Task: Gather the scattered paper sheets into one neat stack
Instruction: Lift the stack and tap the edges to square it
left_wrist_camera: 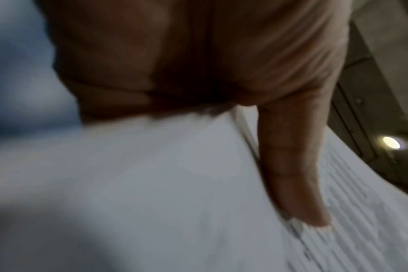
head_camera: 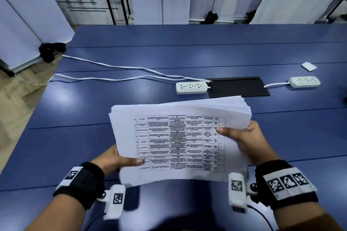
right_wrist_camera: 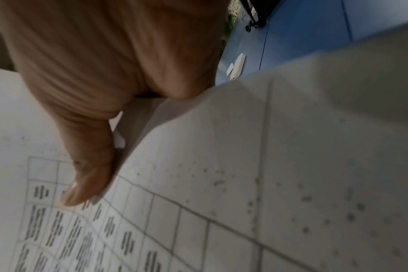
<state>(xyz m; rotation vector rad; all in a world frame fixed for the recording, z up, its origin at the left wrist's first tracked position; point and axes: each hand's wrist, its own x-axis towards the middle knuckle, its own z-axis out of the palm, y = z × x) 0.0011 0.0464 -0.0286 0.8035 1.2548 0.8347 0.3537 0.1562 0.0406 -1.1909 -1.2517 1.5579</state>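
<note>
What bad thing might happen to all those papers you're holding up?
The paper stack is held above the blue table only at its side edges by the left hand and right hand, so middle sheets might slip out. Its far edges are fanned unevenly, so it may stay messy.

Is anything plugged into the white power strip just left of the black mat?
No. The power strip beside the black mat shows only empty sockets in the head view.

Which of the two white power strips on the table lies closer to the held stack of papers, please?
The left power strip, left of the black panel; the other strip lies far right.
</note>
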